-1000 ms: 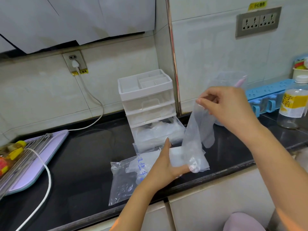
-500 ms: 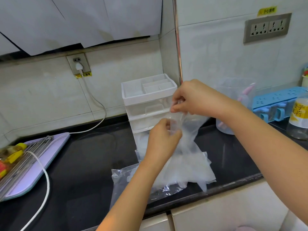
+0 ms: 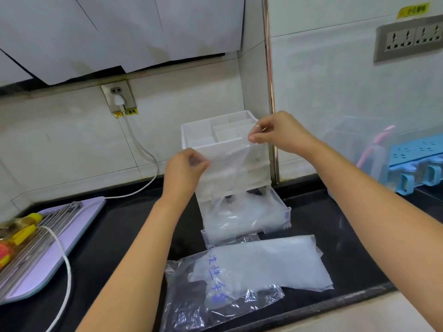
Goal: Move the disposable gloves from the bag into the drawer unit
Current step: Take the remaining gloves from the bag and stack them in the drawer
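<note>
Black counter (image 3: 124,236) filled the lower frame. Lilac tray (image 3: 84,219) lay on it at 9 o'clock, with a white cable (image 3: 67,279) draped across. White unit (image 3: 199,140) stood at centre against the wall. Its bottom drawer (image 3: 275,219) was pulled out toward 6 o'clock and held crumpled clear plastic, probably gloves already inside. Clear bag (image 3: 191,307) with blue writing lay flat at 6 o'clock of the unit, just in front of the drawer. A stack (image 3: 263,264) of gloves lay partly on the bag and stuck out toward 3 o'clock. Blue rack (image 3: 417,161) sat at 3 o'clock by the wall. One glove (image 3: 230,168) hung stretched in front of the unit, above the open drawer. Its lower end reached down to the drawer, contact unclear. Left hand (image 3: 184,171), at 9 o'clock of the glove, pinched its top left edge with curled fingers. Right hand (image 3: 282,135), higher at 1 o'clock, pinched the top right edge between thumb and fingertips.
</note>
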`<action>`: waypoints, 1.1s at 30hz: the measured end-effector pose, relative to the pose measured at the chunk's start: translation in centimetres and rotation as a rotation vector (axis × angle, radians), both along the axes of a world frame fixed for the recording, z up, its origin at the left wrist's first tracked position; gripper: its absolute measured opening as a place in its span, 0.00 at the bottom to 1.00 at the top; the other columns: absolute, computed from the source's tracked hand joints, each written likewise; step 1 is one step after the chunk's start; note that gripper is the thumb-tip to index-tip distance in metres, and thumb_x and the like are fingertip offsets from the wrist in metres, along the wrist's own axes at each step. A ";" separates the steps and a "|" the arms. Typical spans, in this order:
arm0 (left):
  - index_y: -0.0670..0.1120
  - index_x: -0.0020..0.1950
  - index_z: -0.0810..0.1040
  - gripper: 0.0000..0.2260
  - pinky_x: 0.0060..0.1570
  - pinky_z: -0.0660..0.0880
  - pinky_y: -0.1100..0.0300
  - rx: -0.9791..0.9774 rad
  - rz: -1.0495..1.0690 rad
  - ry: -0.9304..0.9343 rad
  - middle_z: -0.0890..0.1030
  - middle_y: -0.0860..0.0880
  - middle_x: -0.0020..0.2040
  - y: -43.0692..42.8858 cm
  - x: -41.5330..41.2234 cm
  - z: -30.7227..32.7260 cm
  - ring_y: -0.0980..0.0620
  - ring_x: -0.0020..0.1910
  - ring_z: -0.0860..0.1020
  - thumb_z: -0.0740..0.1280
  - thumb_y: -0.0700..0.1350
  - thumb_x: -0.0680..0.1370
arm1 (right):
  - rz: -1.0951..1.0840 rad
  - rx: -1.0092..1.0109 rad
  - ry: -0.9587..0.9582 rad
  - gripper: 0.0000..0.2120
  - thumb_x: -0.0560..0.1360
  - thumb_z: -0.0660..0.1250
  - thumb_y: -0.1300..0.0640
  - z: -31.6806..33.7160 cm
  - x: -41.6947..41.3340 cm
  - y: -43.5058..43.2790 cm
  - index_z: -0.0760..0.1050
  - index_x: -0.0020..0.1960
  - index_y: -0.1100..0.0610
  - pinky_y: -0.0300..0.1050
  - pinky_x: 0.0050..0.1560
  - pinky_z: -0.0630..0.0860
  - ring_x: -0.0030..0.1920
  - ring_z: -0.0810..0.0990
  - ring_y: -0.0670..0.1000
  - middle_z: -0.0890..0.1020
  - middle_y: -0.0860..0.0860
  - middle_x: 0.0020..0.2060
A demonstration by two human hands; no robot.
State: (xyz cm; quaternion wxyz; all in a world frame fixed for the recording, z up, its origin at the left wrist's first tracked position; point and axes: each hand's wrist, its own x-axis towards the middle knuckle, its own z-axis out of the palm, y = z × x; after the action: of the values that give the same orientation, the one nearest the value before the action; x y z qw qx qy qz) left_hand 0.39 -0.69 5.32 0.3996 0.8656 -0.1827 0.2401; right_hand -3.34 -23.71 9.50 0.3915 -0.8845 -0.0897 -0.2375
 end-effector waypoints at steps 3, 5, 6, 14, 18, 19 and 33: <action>0.45 0.41 0.78 0.04 0.46 0.67 0.75 0.044 -0.034 -0.221 0.77 0.53 0.43 0.4 -1.4 0.3 0.61 0.42 0.72 0.72 0.43 0.74 | 0.040 0.111 -0.063 0.03 0.70 0.74 0.59 -0.9 -1.4 -1.0 0.83 0.43 0.53 0.31 0.49 0.76 0.44 0.82 0.40 0.85 0.44 0.41; 0.45 0.40 0.76 0.06 0.47 0.69 0.69 0.113 -0.109 -0.278 0.78 0.51 0.43 0.5 -2.6 -0.7 0.58 0.43 0.73 0.73 0.41 0.73 | 0.079 0.120 -0.042 0.05 0.69 0.76 0.59 -2.4 -2.5 -2.1 0.82 0.40 0.50 0.33 0.51 0.76 0.45 0.82 0.41 0.85 0.45 0.44; 0.47 0.39 0.75 0.08 0.47 0.70 0.65 0.164 -0.147 -0.265 0.78 0.51 0.43 0.5 -3.0 -1.5 0.56 0.44 0.74 0.73 0.40 0.72 | 0.090 0.107 -0.011 0.06 0.68 0.76 0.59 -3.4 -2.9 -2.6 0.82 0.39 0.49 0.33 0.51 0.75 0.46 0.82 0.42 0.85 0.45 0.45; 0.43 0.42 0.78 0.03 0.52 0.70 0.62 0.531 -0.231 0.261 0.79 0.49 0.55 -1.6 -0.8 -6.2 0.51 0.54 0.76 0.69 0.41 0.75 | 0.022 -0.248 0.339 0.06 0.70 0.75 0.57 -9.5 -2.1 -3.1 0.80 0.39 0.48 0.38 0.50 0.76 0.44 0.81 0.44 0.83 0.47 0.45; 0.40 0.45 0.76 0.03 0.42 0.71 0.58 0.667 -0.265 0.450 0.77 0.44 0.49 -2.6 0.5 -7.2 0.49 0.43 0.73 0.64 0.38 0.75 | 0.022 -0.326 0.509 0.15 0.71 0.72 0.46 -9.9 -1.4 -1.9 0.81 0.41 0.58 0.40 0.41 0.74 0.37 0.78 0.50 0.80 0.52 0.35; 0.41 0.42 0.73 0.02 0.40 0.67 0.58 0.697 -0.264 0.466 0.74 0.44 0.46 -2.8 0.7 -7.4 0.50 0.40 0.70 0.62 0.37 0.75 | 0.003 -0.327 0.518 0.20 0.72 0.69 0.41 -9.8 -1.3 -1.5 0.81 0.41 0.59 0.40 0.41 0.73 0.36 0.77 0.51 0.78 0.53 0.34; 0.50 0.39 0.81 0.17 0.48 0.74 0.58 0.535 -0.258 0.646 0.81 0.49 0.44 -2.7 2.2 -6.8 0.49 0.44 0.78 0.60 0.56 0.80 | 0.150 -0.662 0.827 0.25 0.81 0.54 0.60 -10.8 0.9 4.8 0.57 0.77 0.50 0.42 0.65 0.64 0.71 0.65 0.52 0.63 0.50 0.74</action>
State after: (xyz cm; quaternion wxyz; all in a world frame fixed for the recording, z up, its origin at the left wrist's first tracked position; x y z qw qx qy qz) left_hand 2.63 -3.43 -1.52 0.2248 0.9394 -0.2106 -0.1503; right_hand -2.45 -18.87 -1.35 0.1099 -0.9716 -0.0611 0.2005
